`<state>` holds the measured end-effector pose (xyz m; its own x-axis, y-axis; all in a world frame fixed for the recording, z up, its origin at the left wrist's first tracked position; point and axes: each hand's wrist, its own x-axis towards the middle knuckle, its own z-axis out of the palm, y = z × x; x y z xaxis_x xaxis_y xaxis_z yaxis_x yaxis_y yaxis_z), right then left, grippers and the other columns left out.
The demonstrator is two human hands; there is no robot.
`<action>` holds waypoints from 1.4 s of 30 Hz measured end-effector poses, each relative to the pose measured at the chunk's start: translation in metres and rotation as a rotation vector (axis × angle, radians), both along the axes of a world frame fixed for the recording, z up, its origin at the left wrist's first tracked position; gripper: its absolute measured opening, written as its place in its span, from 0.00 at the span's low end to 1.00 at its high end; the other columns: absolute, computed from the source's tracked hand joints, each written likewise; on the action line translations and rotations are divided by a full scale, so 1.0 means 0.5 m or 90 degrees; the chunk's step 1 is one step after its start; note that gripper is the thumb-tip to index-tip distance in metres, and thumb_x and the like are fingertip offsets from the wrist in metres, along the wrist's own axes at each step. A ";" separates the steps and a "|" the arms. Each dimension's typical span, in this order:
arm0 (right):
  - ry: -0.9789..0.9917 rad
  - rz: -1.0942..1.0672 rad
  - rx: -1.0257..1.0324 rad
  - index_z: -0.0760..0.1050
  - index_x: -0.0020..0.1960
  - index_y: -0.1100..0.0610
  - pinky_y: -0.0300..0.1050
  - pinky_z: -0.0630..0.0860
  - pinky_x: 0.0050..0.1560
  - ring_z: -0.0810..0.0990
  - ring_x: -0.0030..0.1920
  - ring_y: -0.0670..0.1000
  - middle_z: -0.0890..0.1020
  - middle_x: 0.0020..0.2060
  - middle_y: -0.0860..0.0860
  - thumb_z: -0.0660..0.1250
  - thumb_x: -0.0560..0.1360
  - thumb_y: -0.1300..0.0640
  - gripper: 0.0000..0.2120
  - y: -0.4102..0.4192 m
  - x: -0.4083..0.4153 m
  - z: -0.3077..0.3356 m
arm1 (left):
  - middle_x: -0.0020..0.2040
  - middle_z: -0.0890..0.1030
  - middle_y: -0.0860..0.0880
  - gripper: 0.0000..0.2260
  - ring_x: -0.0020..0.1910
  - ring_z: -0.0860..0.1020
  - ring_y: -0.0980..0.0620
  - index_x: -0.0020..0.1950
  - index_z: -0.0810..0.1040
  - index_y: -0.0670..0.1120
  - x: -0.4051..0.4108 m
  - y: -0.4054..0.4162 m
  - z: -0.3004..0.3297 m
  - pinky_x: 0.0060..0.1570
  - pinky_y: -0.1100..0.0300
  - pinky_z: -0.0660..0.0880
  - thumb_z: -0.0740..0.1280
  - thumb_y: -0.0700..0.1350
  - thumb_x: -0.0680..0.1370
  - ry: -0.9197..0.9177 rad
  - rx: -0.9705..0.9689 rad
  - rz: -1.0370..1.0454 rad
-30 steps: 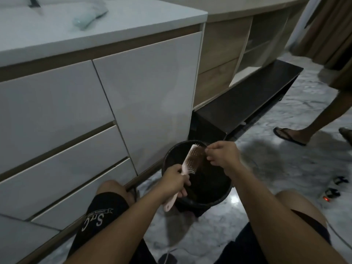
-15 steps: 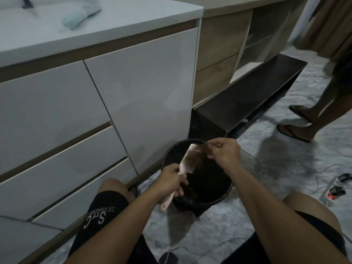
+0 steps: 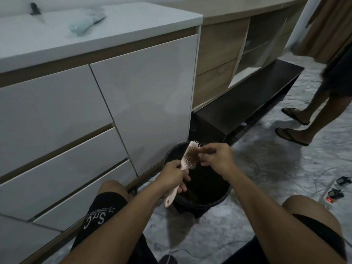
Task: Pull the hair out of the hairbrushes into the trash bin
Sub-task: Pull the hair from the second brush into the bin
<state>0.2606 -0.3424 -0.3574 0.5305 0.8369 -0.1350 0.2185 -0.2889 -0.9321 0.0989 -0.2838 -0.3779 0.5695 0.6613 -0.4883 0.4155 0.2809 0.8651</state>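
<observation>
While the pink hairbrush [image 3: 187,156] stood tilted over the black trash bin [image 3: 198,199] at lower centre of the frame, its bristles faced right and a brown mat of hair [image 3: 192,154] clung among them. Lower down, the left hand [image 3: 172,178] was wrapped closed around the handle, whose end poked out below the fist over the bin's near rim. Just right of the brush head, the right hand [image 3: 216,159] had thumb and fingertips pressed together, pinching at the hair on the bristles. Both forearms ran down to the bottom edge, between two bare knees and black shorts [image 3: 99,220]. Left of the bin rose white cabinet fronts [image 3: 144,100] under a white countertop [image 3: 118,25], where a pale blue brush [image 3: 86,23] lay at upper left. At right, another person's legs in flip-flops [image 3: 291,135] stood on the marble floor [image 3: 285,168], with a power strip [image 3: 329,199] glowing red nearby.
</observation>
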 end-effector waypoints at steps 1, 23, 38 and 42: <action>0.004 -0.022 0.004 0.81 0.41 0.53 0.43 0.83 0.39 0.86 0.42 0.54 0.84 0.41 0.55 0.73 0.71 0.68 0.10 0.000 0.004 0.002 | 0.41 0.80 0.42 0.05 0.21 0.75 0.51 0.47 0.73 0.45 -0.001 -0.001 -0.001 0.18 0.61 0.68 0.62 0.35 0.78 -0.001 -0.005 0.000; 0.013 0.129 -0.037 0.78 0.62 0.53 0.44 0.83 0.39 0.83 0.49 0.51 0.81 0.52 0.48 0.75 0.71 0.60 0.19 -0.025 -0.011 0.029 | 0.40 0.79 0.41 0.04 0.23 0.77 0.49 0.54 0.73 0.42 0.013 -0.001 0.009 0.19 0.60 0.70 0.60 0.37 0.80 -0.004 -0.049 0.015; 0.038 0.020 -0.037 0.78 0.54 0.54 0.46 0.84 0.42 0.84 0.47 0.51 0.82 0.50 0.52 0.75 0.70 0.61 0.14 -0.022 -0.006 0.022 | 0.40 0.79 0.42 0.04 0.23 0.76 0.50 0.54 0.72 0.42 0.012 -0.002 0.012 0.19 0.61 0.70 0.60 0.38 0.80 -0.021 -0.082 0.012; -0.062 0.043 -0.031 0.81 0.50 0.56 0.44 0.83 0.37 0.84 0.41 0.51 0.84 0.44 0.53 0.77 0.69 0.60 0.11 -0.022 -0.017 0.013 | 0.39 0.79 0.42 0.04 0.23 0.76 0.50 0.53 0.73 0.43 0.016 -0.004 0.010 0.19 0.61 0.70 0.61 0.38 0.80 -0.025 -0.079 0.002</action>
<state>0.2521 -0.3536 -0.3509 0.4855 0.8650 -0.1267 0.3278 -0.3144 -0.8909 0.1068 -0.2860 -0.3727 0.5879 0.5984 -0.5444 0.3812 0.3886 0.8389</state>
